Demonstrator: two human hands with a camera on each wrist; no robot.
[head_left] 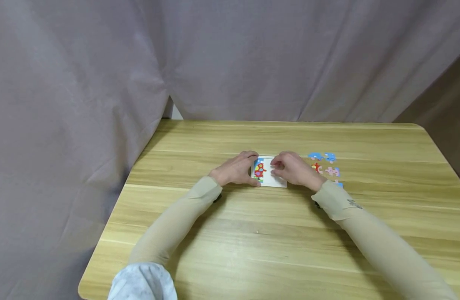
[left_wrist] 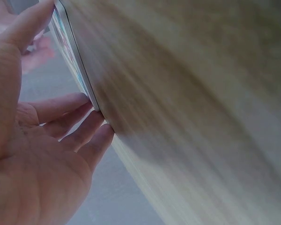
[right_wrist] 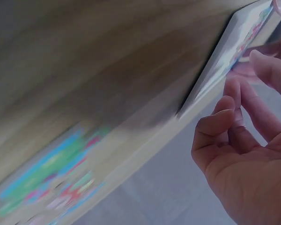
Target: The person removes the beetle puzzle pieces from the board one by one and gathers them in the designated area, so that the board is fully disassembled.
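Observation:
A small white puzzle tray (head_left: 276,182) lies flat on the table, with joined pieces showing a red and yellow picture (head_left: 258,170) along its left side. My left hand (head_left: 235,168) holds the tray by its left end, thumb at the near edge and fingers at the far edge. In the left wrist view, those fingertips (left_wrist: 97,117) sit right at the tray's corner. Over the white right part of the tray is my right hand (head_left: 294,170), its fingers loosely bent and the thumb apart from them. Nothing shows between them in the right wrist view.
Several loose jigsaw pieces lie right of the tray, among them a blue piece (head_left: 330,156), a red piece (head_left: 317,167) and a pink piece (head_left: 332,171). My right forearm passes close to them. A grey curtain (head_left: 252,62) hangs behind the wooden table (head_left: 252,241).

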